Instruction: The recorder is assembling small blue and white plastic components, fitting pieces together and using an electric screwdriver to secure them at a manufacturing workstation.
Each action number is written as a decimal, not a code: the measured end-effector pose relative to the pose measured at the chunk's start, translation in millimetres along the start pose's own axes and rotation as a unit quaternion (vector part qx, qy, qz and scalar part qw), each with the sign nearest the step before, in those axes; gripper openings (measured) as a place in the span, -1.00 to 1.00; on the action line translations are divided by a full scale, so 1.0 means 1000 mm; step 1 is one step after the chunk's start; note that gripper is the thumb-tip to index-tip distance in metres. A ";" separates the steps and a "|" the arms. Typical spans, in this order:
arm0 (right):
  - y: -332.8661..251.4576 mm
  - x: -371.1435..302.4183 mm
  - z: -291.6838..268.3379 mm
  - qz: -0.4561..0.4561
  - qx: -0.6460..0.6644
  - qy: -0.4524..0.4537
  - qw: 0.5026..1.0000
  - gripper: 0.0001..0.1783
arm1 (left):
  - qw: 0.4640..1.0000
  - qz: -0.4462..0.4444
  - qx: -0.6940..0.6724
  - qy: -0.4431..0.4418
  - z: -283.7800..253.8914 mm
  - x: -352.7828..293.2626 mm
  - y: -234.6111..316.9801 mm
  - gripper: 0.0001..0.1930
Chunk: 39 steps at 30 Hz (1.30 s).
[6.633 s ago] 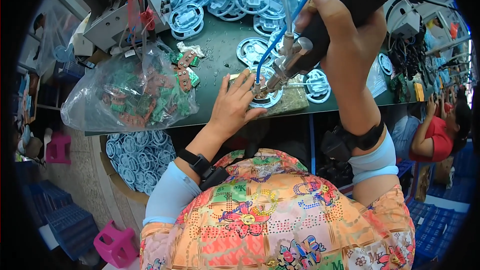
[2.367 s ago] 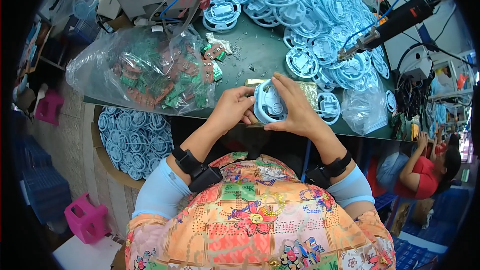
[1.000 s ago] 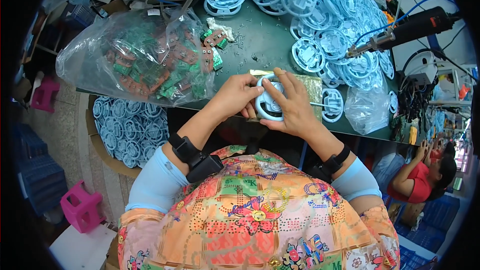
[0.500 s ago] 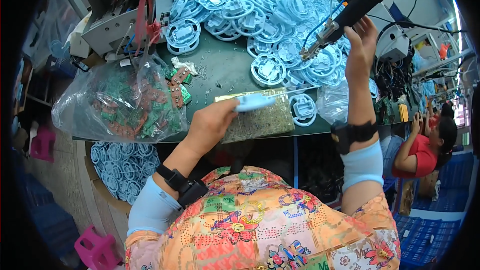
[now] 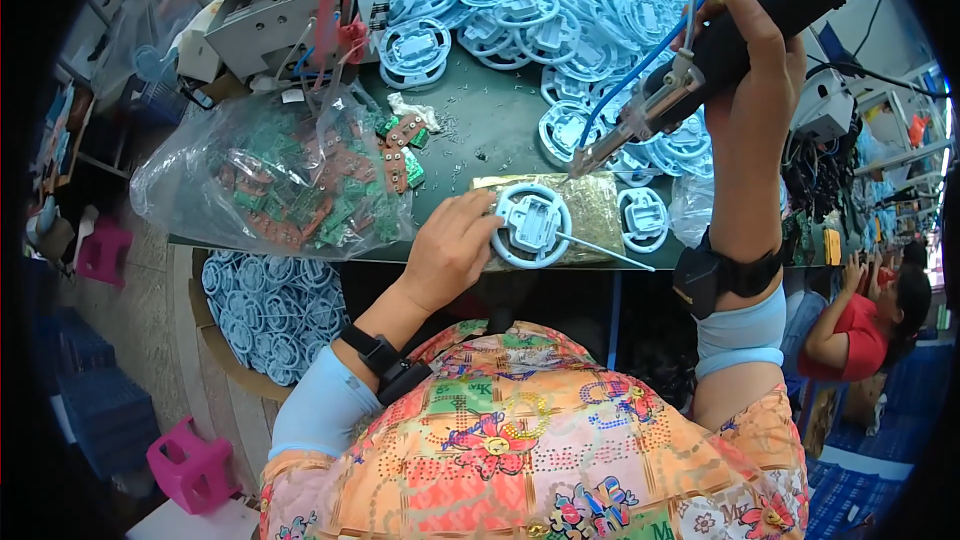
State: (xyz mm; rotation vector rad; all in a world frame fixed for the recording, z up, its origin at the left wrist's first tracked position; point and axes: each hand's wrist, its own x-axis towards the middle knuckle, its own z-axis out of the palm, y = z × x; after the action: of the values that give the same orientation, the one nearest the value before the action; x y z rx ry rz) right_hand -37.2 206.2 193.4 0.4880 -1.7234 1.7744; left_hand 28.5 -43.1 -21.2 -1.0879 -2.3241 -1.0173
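My left hand (image 5: 450,248) grips the rim of a light-blue plastic ring-shaped part (image 5: 530,224), its moulded centre facing up. A thin rod sticks out of the part toward the lower right. The part rests on or just above a yellowish tape-wrapped block (image 5: 603,215) at the table's near edge; contact is unclear. My right hand (image 5: 768,50) is wrapped round a black electric screwdriver (image 5: 712,65) that hangs tilted. Its metal nose points down-left, with the tip a little above and right of the part. Another blue part (image 5: 642,220) lies right of the block.
A big heap of blue parts (image 5: 560,30) covers the back of the green table (image 5: 460,100). Left stands a clear bag (image 5: 270,175) of green and brown circuit boards. Small screws lie scattered nearby. Below left is a box of blue parts (image 5: 270,315). A person in red sits far right.
My left hand has brought the blue part down over the block and turned its moulded side up. My right hand has closed round the screwdriver and pulled it lower and closer.
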 end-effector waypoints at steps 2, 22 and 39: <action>-0.003 -0.009 0.009 0.016 0.017 -0.009 1.000 -0.54 | 0.997 -0.049 -0.037 0.044 0.001 0.012 0.010 -0.73; 0.006 -0.024 0.051 0.026 -0.051 0.108 0.992 -0.81 | 0.971 -0.140 0.027 -0.194 0.016 0.014 -0.009 -0.03; 0.029 -0.030 0.046 0.033 -0.051 0.087 0.994 -0.87 | 0.970 -0.166 -0.005 -0.178 0.016 0.018 -0.010 -0.04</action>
State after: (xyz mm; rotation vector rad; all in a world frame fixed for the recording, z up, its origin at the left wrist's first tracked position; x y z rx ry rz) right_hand -39.9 156.5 156.0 0.2281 -1.7149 1.7095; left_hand 9.5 -26.2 -26.1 -0.9685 -2.8669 -1.0141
